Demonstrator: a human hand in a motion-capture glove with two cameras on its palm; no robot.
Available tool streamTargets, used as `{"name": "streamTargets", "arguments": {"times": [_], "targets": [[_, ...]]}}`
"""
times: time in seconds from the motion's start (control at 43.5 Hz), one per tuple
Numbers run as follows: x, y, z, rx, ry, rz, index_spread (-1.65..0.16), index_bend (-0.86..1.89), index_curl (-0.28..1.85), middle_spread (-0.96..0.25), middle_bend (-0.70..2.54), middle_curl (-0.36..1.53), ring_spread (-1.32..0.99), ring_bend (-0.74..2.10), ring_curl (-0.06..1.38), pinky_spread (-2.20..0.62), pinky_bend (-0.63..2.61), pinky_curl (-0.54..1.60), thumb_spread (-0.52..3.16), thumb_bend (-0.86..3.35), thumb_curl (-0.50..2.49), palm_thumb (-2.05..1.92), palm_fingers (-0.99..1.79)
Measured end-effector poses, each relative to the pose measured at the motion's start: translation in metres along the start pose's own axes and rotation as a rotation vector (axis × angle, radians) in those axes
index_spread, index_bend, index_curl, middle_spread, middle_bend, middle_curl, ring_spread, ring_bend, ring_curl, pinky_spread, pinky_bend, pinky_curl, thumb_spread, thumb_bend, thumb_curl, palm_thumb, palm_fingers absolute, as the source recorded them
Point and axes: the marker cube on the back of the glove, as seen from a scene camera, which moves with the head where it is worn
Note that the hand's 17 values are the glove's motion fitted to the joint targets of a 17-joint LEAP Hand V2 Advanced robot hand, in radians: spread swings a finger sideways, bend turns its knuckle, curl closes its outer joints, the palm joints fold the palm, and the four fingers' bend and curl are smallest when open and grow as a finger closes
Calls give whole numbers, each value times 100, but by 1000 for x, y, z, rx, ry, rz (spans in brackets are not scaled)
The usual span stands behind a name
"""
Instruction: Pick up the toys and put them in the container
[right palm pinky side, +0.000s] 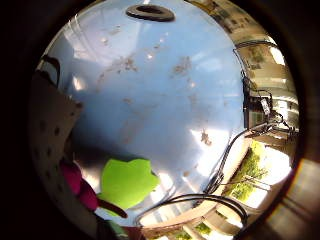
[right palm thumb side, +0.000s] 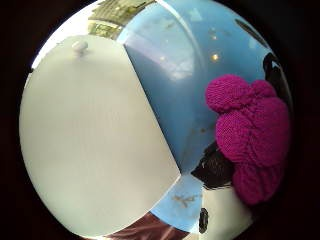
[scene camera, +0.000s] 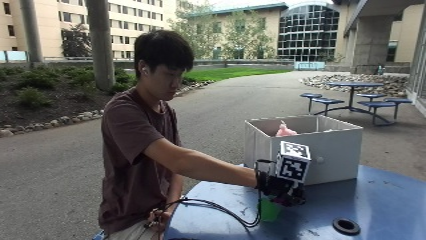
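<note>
A round blue metal worktop (scene camera: 373, 200), marked with rusty scuffs, fills the near right of the outside view, with a black ringed hole (scene camera: 346, 226) sunk into its near right part. On its far side stands a white square plastic container (scene camera: 319, 150), open at the top, and a pale pink toy (scene camera: 286, 131) is seen poking above its rim. In the thumb side palm view the container's white wall (right palm thumb side: 95, 145) looms large beside the palm.

A seated person's arm is stretched across the worktop, and the black-gloved right hand (scene camera: 279, 187) is held just in front of the container's near wall, slightly above the blue surface. The grip is closed around a magenta knitted toy (right palm thumb side: 250, 132) with a bright green felt leaf-shaped part (right palm pinky side: 127, 181); the fingers are curled round the knitted body, while the green part (scene camera: 269, 210) hangs below the glove, close to the worktop. Whether the green part touches the surface cannot be told. A black cable (scene camera: 213, 206) is seen trailing from the glove across the near edge of the worktop.
</note>
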Motion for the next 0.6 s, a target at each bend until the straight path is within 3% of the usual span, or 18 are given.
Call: {"name": "streamTargets", "arguments": {"times": [0.299,0.437,0.598], "targets": [[-3,13,-152,85,96,28,-8,107,53,-19,119,72,-31,140,66,-38,105,49,113,18,84,63,106],[-46,30,-248,197,95,0,-12,106,56,-21,121,74,-33,141,68,-39,109,52,98,13,90,60,102],[-96,41,-303,259,274,-32,-16,105,60,-21,122,77,-35,143,69,-40,110,54,85,9,96,60,99]]}}
